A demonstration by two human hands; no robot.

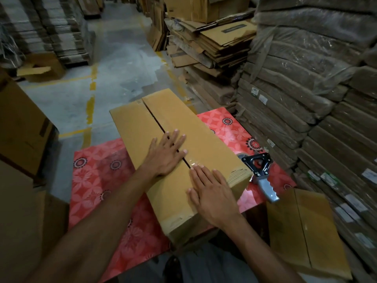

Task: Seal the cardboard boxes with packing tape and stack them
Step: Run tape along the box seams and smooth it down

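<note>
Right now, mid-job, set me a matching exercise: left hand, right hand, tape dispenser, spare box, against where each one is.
1 left hand
2 right hand
3 tape dispenser
4 spare box

a on the red cloth
b flat across the seam of the big box
c low right, off the cloth
d flat on that box's right flap

Pairs: 1-b, 2-d, 3-a, 4-c

Grey concrete floor, stained, marked with worn yellow lines. Counter covered in a red floral sheet. Right: plastic-wrapped bundles stacked high, with loose flattened cartons piled beyond them. Far left: corrugated stacks. Light dim throughout.
</note>
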